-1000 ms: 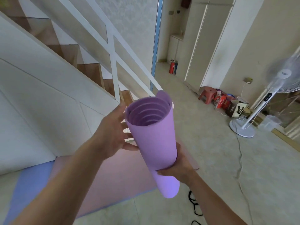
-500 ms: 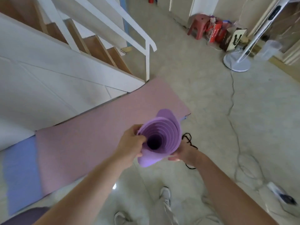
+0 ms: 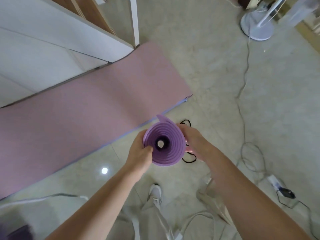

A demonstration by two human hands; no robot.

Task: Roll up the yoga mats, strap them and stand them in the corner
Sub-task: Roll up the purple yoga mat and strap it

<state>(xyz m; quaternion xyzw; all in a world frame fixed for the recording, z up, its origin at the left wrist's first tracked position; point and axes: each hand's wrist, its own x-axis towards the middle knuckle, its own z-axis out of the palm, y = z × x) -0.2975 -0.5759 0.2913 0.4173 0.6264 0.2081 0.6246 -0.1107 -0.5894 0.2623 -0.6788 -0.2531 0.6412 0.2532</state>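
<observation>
At the feet: white shoe on the pale tiled floor.
Left hand: grips the rim of the rolled mat, thumb hooked inside the coil.
Right hand: curls round the opposite side.
Rolled mat: purple, seen end-on, held upright between both hands.
Strap: black, on the floor beneath the right hand.
Pink mat: flat beside the staircase.
Fan base: far right.

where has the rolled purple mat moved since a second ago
Yes. The rolled purple mat, held by left hand and right hand, has tipped from slanted to upright, low beside the near edge of the pink mat.
</observation>
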